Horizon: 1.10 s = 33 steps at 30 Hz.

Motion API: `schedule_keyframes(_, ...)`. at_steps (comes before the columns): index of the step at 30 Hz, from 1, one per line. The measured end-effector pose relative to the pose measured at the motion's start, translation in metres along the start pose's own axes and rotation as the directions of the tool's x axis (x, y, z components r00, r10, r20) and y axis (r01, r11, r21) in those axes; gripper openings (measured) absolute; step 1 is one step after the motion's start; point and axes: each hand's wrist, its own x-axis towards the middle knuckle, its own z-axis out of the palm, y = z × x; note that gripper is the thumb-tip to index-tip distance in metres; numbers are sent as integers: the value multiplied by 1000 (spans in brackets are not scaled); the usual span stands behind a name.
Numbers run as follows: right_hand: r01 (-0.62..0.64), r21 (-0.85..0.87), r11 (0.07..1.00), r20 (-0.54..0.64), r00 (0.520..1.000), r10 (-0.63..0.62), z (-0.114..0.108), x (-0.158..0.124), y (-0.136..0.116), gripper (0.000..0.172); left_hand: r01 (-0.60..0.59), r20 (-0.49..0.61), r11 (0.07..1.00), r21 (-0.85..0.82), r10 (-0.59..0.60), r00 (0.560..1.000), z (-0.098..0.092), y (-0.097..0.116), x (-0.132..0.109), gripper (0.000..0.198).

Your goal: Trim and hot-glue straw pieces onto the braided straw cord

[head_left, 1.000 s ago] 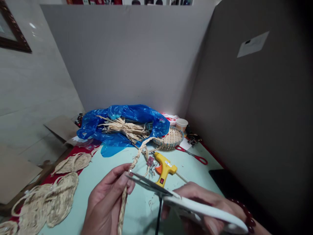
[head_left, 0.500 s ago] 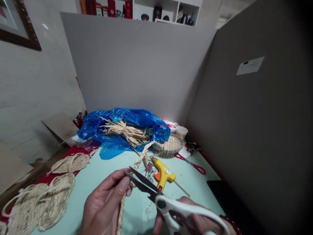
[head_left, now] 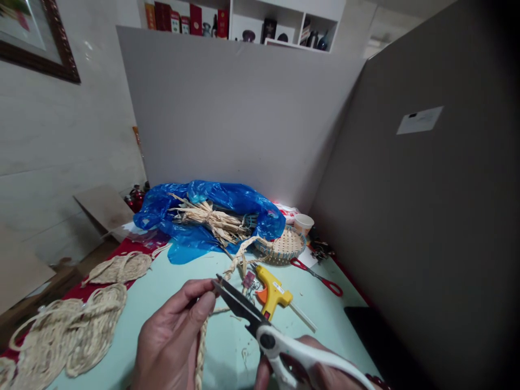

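The left hand (head_left: pixel 174 330) pinches a pale, plaited straw braid (head_left: pixel 201 352) trailing toward six o'clock, while the right hand (head_left: pixel 323 374) curls round white-handled, dark-bladed scissors (head_left: pixel 267 340) pointing toward ten-thirty, just beside that pinch.

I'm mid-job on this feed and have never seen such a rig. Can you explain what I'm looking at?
There's no machine here: these are a person's bare hands, seen by one camera worn on the head, looking forward and down.

The left hand holds a braid of pale, straw-like strands. The right hand holds white-handled scissors, blades parted, tips close to the left fingertips.

On the pale green table, ahead, lie a yellow glue gun, red-handled scissors and a shallow basket. Behind, a blue bag lies around a straw bundle. Coiled straw pieces lie on the left.
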Motion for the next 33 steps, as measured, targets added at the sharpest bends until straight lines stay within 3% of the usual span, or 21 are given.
schedule_keyframes(6, -34, 192, 981, -45, 998, 44, 6, -5, 7, 76, 15, 38, 997, 73, -18, 999, -3, -2, 5, 28)
schedule_keyframes(12, 50, 355, 933, -284, 957, 56, 10, -13, 12, 79, 4, 156, 988, 156, -29, 987, -4, -6, 4, 18)
schedule_keyframes(17, 62, 434, 899, -218, 975, 38, 0, -13, 24, 74, -7, 185, 959, 283, -47, 982, -6, -4, 4, 20)
schedule_keyframes(23, 72, 542, 837, -135, 991, 2, -7, -13, 33, 82, -9, 96, 954, 299, -20, 995, -4, -4, 1, 24)
schedule_keyframes(33, 92, 460, 883, -159, 987, -20, -2, -12, 22, 77, -28, -8, 951, 307, 32, 999, 10, -2, -11, 24)
